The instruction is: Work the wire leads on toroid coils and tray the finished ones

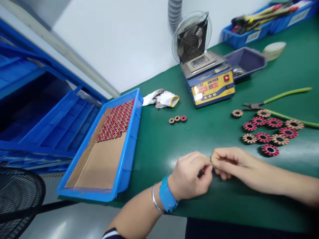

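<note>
My left hand (191, 176), with a blue wrist strap (167, 194) and a metal bangle, is closed in a pinch above the green table. My right hand (236, 164) meets it fingertip to fingertip, also pinched closed. A small dark bit shows inside the left fingers, but I cannot make out what either hand holds. Just beyond my right hand lie several small toothed rings (263, 137), like motor stators, some red and some tan. A pair of pliers (256, 105) with green handles lies open behind them. Three more rings (177, 118) form a short row farther left.
A blue tray (136, 132) lined with cardboard holds rows of rings at the left. White gloves (161, 99) lie beside it. Behind stand a lit solder pot (211, 89) with a fan, a purple bin (245, 61) and blue tool boxes (249, 36). A black fan (20, 196) is lower left.
</note>
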A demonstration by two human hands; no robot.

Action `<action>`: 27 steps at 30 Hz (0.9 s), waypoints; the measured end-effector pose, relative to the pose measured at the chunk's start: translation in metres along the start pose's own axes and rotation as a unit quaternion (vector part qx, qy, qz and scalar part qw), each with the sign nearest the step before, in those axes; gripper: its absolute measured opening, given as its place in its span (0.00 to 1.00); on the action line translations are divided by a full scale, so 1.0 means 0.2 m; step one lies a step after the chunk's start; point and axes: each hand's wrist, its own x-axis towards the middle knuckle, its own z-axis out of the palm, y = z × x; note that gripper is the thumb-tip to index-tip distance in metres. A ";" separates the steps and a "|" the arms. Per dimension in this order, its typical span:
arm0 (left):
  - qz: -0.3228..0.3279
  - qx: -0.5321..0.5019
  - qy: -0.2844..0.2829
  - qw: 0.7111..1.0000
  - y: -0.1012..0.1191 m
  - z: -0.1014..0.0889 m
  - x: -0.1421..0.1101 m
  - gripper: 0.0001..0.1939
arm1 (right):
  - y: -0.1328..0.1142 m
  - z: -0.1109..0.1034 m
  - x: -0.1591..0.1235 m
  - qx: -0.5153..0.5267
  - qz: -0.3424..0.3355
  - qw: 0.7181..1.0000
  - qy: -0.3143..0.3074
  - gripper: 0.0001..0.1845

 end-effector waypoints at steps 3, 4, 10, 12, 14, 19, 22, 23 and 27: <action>-0.239 -0.215 -0.061 0.945 0.00 0.00 0.03 0.16 | 0.01 -0.01 -0.02 -0.259 -0.206 0.938 0.106 0.12; -0.298 -0.282 -0.086 0.908 0.00 0.00 0.03 0.21 | 0.02 -0.01 -0.02 -0.326 -0.260 0.901 0.119 0.12; -0.258 -0.254 -0.052 0.931 0.00 0.00 0.02 0.20 | -0.02 0.03 -0.01 -0.224 -0.183 0.951 0.111 0.15; -0.101 -0.107 -0.018 0.989 0.00 -0.01 0.01 0.12 | -0.03 0.03 0.01 -0.035 -0.028 0.998 0.042 0.16; 0.033 0.005 -0.004 0.999 0.00 -0.01 0.00 0.07 | -0.02 0.03 0.01 0.082 0.069 0.994 -0.034 0.19; -0.202 -0.143 -0.053 0.967 0.01 -0.02 0.03 0.16 | 0.02 0.01 0.00 -0.222 -0.147 0.959 0.099 0.14; -0.308 -0.256 -0.114 0.909 0.01 -0.02 0.05 0.24 | 0.02 0.02 0.00 -0.302 -0.243 0.912 0.133 0.14; -0.286 -0.242 -0.101 0.922 0.01 -0.01 0.05 0.23 | 0.01 0.02 0.00 -0.254 -0.209 0.936 0.125 0.14; -0.072 -0.048 0.029 0.996 0.02 0.00 0.03 0.13 | -0.01 0.00 0.04 0.119 0.055 0.989 0.063 0.12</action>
